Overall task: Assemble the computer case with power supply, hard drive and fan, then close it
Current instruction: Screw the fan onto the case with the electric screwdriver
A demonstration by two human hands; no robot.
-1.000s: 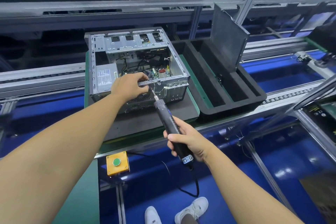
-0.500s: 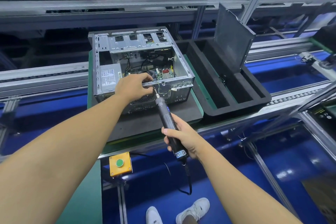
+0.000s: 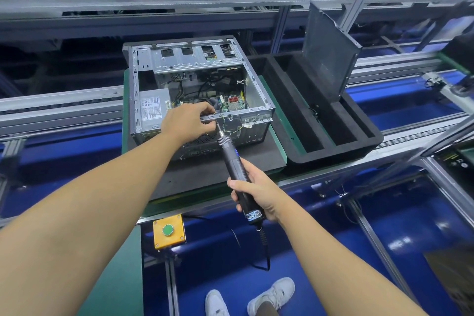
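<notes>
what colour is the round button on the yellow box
Green; the round button on the yellow square box shows best in the head view.

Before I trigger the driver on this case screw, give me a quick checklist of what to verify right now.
1. Right hand grips electric screwdriver: ok.
2. Bit seated in a screw: cannot tell; the tip is too small to see beside the left hand.
3. Left hand gripping near rail of computer case: ok.
4. Wires clear of the bit: not ok; they drape over the rail beside it.
5. Side panel out of the way, standing in foam tray: ok.
</notes>
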